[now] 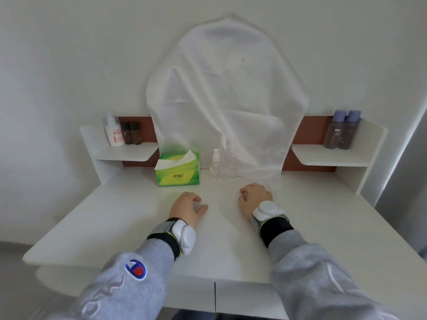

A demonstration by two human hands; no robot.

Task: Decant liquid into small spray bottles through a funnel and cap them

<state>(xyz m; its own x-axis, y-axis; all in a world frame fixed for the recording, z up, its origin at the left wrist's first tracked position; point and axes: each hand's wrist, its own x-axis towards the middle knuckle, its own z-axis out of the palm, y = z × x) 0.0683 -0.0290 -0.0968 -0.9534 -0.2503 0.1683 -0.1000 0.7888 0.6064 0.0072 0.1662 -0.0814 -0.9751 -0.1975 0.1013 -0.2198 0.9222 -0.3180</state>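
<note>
Two hands rest below spray bottles (pixel 216 166); labels unreadable.

left grip (pixel 188 207), right grip (pixel 254 197): both palm-down, empty

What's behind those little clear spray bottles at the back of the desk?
Directly behind the small clear plastic spray bottles hangs a large white translucent fabric cover reaching down to the white desk. Whatever the cover drapes over is completely hidden.
</note>
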